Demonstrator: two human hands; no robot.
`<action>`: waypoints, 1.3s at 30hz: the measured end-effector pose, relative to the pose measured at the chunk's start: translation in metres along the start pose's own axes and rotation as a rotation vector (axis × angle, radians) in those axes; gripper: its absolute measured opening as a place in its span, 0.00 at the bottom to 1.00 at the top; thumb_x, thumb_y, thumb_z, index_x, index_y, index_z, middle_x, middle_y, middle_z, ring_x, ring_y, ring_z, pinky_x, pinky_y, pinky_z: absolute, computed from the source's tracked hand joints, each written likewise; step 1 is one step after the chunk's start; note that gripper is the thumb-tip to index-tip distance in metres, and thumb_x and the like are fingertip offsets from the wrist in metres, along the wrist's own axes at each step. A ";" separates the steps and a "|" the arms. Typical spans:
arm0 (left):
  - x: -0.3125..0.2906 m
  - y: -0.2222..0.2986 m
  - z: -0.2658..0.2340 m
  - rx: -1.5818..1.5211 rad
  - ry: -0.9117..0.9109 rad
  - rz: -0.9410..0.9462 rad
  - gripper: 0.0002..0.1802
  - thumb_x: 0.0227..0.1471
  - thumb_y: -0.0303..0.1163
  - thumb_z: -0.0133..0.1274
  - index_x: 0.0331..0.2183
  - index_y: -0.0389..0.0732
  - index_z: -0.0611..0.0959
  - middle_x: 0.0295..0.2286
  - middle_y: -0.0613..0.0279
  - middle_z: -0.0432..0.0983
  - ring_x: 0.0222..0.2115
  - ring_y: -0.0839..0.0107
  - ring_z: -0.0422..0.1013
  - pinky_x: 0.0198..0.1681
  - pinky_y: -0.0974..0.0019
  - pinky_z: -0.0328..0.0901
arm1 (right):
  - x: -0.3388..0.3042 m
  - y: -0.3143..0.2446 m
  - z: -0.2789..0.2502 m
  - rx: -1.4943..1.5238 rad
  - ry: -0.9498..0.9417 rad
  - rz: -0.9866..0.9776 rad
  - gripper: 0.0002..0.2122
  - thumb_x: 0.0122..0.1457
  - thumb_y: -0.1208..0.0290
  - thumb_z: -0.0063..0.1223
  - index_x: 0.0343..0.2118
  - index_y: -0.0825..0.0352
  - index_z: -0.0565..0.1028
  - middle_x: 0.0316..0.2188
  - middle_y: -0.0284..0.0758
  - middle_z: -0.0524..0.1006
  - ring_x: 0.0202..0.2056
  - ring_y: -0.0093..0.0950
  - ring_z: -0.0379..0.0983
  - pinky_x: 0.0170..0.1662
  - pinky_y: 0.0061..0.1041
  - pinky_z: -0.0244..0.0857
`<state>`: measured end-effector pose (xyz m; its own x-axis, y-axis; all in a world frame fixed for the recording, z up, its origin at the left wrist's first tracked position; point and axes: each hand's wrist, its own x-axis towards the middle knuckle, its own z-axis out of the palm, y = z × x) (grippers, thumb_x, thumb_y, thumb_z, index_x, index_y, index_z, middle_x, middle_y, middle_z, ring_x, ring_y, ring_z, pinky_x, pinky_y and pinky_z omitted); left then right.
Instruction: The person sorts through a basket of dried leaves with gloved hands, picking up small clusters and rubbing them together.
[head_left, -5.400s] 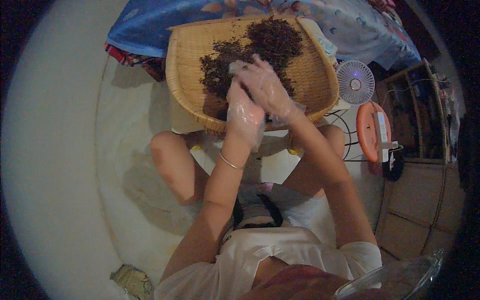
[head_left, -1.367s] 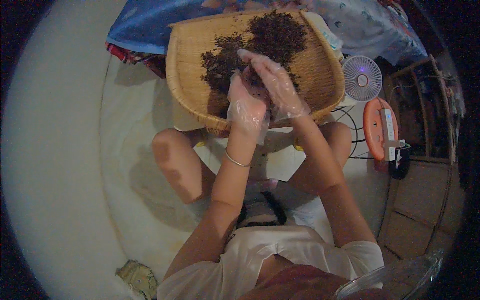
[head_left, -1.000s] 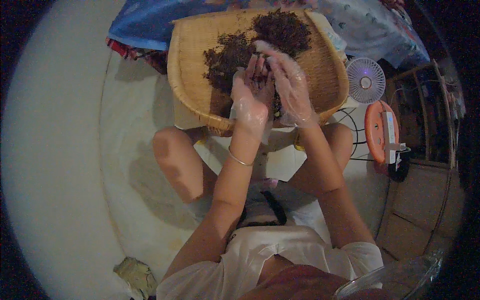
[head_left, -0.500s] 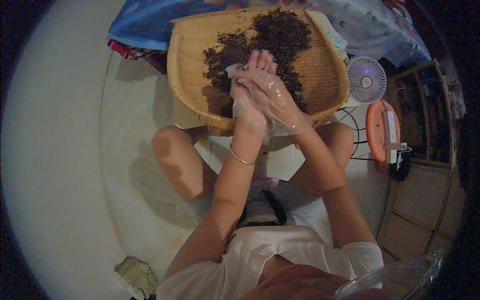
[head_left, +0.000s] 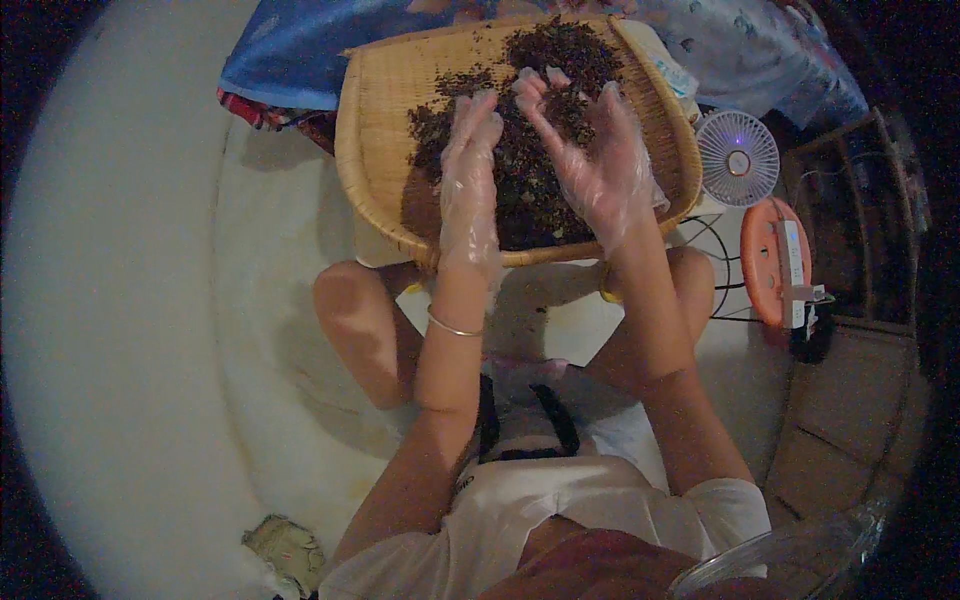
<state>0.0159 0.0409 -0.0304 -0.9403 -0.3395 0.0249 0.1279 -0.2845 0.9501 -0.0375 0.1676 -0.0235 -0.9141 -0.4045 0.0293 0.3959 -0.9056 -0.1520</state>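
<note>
A woven bamboo winnowing basket [head_left: 385, 120] rests before my knees, its rim toward me. Dark, loose, leafy-looking bits [head_left: 530, 205] lie heaped across its middle and back; their exact kind is unclear. My left hand [head_left: 470, 180], in a clear plastic glove, is over the left part of the heap, fingers stretched out. Over the right part is my right hand [head_left: 605, 175], gloved the same way, fingers and thumb spread apart. Dark bits show between its fingers, and I cannot tell whether any rest on the palm. The two hands are apart.
A small white fan [head_left: 738, 160] stands right of the basket. Beyond it are an orange plastic stool [head_left: 765, 265] with a white power strip [head_left: 792, 270] and black cables. Blue cloth [head_left: 290, 55] hangs behind the basket. A greenish crumpled thing [head_left: 285, 550] lies on the floor at lower left.
My hands were pressed together over the basket's near middle. They have parted, the left going left and the right going right, with fingers opened out. More of the dark heap shows between them.
</note>
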 end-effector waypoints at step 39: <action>0.061 0.055 -0.047 0.689 -0.602 0.165 0.14 0.50 0.35 0.53 0.36 0.36 0.77 0.35 0.54 0.74 0.35 0.59 0.71 0.42 0.62 0.63 | 0.007 0.014 0.016 -0.357 0.062 0.376 0.28 0.62 0.53 0.43 0.53 0.75 0.58 0.47 0.49 0.67 0.43 0.40 0.72 0.48 0.35 0.72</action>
<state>-0.0193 -0.0371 0.0090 -0.9569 0.2487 0.1501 0.2402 0.3867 0.8904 -0.0370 0.1503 -0.0097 -0.7221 -0.6755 -0.1489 0.6531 -0.5949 -0.4686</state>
